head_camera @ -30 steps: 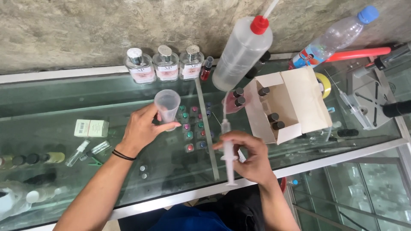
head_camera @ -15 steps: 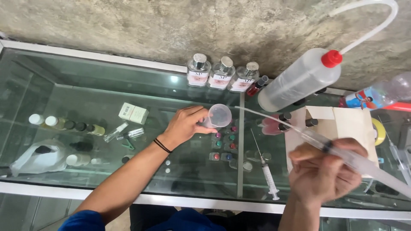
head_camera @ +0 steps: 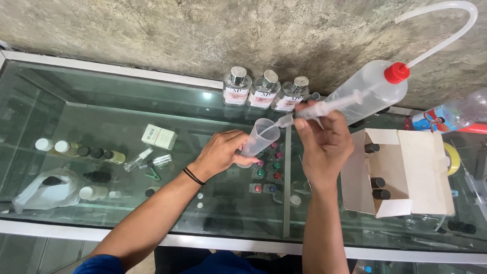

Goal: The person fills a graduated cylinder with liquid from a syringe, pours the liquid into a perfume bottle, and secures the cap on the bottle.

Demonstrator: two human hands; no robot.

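Note:
My left hand [head_camera: 220, 152] grips a small clear plastic cup [head_camera: 259, 136], tilted on the glass counter top [head_camera: 152, 116]. My right hand [head_camera: 324, 139] holds a clear syringe [head_camera: 324, 108] almost level, with its tip at the cup's rim. A black band sits on my left wrist. Just behind the syringe stands a large squeeze bottle [head_camera: 373, 94] with a red cap and a long bent tube.
Three square perfume bottles [head_camera: 264, 91] stand at the back by the wall. An open white cardboard box [head_camera: 406, 172] with dark vials sits at the right. Small bottles and a white packet [head_camera: 159, 136] lie on shelves under the glass. A blue-labelled plastic bottle [head_camera: 446, 116] lies far right.
My right hand has lifted the syringe from low near the counter's front edge up to the cup's rim. The left hand has tilted the cup toward it. The camera view has shifted.

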